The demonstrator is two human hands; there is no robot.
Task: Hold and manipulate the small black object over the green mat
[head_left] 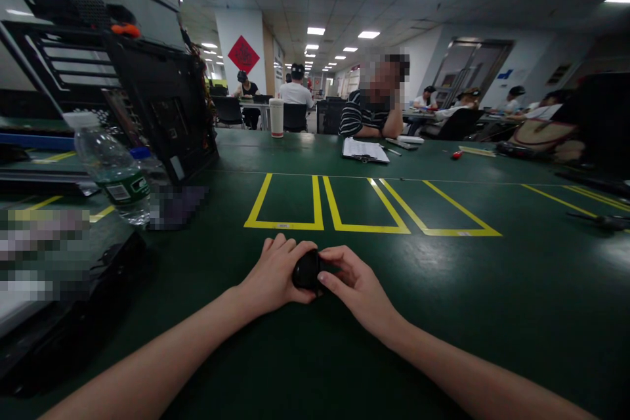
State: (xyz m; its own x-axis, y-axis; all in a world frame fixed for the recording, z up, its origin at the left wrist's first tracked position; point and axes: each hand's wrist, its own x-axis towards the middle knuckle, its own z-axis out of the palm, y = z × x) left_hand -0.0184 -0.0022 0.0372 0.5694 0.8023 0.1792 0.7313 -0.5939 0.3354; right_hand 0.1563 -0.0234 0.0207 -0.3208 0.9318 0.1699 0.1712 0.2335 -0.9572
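A small, glossy black rounded object [306, 270] is between my two hands, just above or on the green table; its exact kind is not clear. My left hand [279, 270] wraps around its left side, with the thumb below and the fingers over the top. From the right, my right hand [355, 281] pinches at the object's edge with thumb and forefinger, the other fingers curled behind. Much of the object's left side is hidden by my left hand.
Yellow tape outlines [369, 230] mark the green table [443, 315] ahead. Left stand an opened computer case [167, 98], a water bottle [115, 177] and a black bag [83, 315]. Farther off are a clipboard [365, 149], a white cup [276, 118] and a seated person [369, 115].
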